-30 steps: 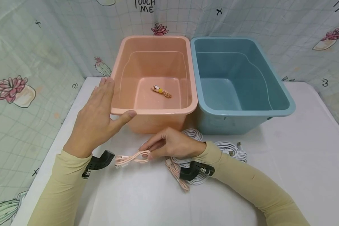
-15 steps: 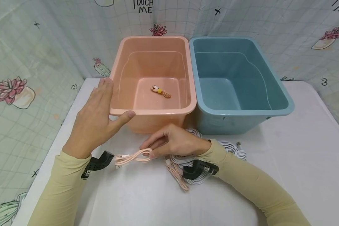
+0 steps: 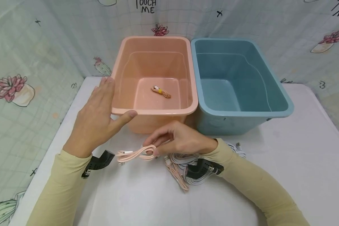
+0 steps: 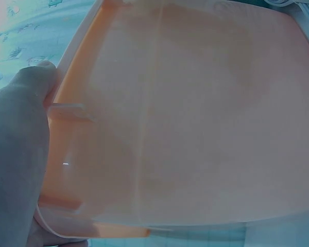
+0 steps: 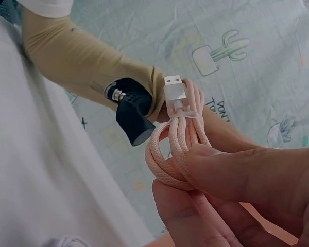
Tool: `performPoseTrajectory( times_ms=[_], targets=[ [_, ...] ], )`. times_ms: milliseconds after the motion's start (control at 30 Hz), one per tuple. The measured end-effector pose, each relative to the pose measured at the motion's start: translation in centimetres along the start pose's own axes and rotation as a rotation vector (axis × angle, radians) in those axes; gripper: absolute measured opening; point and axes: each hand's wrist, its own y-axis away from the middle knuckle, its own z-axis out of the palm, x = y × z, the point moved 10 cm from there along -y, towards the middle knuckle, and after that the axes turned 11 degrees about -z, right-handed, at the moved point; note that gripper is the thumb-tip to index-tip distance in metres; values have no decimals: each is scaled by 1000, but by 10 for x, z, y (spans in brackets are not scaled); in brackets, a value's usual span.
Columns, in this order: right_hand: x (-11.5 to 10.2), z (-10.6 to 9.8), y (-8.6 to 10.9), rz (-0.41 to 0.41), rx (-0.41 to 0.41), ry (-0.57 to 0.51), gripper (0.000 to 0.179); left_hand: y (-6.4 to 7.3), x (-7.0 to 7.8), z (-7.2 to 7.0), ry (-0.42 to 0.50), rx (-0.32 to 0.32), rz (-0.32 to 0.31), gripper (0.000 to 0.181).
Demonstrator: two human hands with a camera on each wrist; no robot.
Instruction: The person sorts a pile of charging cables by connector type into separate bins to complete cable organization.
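Note:
My right hand pinches one end of a coiled pink USB cable between thumb and fingers, above the table. In the right wrist view the cable's braided loops are tied together, and its white USB plug points up. My left hand lies with straight fingers along the left rim of the pink bin, its thumb over the front corner. Inside that bin a tan cable with a yellow tie lies on the floor. The left wrist view shows the bin's outer wall beside the hand.
A blue bin stands against the pink bin's right side. Below my right hand lie another pink cable and several coiled white cables, partly hidden by the wrist. A printed curtain hangs behind the bins.
My right hand has moved slightly right and up toward the bins, carrying the pink USB cable with it. The left hand stays on the pink bin's rim.

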Motion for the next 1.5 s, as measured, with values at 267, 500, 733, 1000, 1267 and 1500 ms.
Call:
performPoseTrajectory(
  times_ms=[267,500,733,1000,1267,1500],
  targets=[
    [-26,-12,11,-45,73,-30,30,-5,9,4,-6,-10,17,105],
    [-41,-12,17,-26,82,-4,31,-7,9,2,-14,-4,23,105],
    [-66,-23,23,-85,128,83,33,-7,4,1,-20,-5,15,105],
    [-82,-44,23,-81,191,183,34,-5,-1,2,-17,-8,8,105],
    [-98,-63,17,-106,205,315,32,-2,-2,0,-27,23,42,102],
    [-110,-85,14,-64,294,375,31,-1,-5,-1,-6,5,11,103]
  ],
)
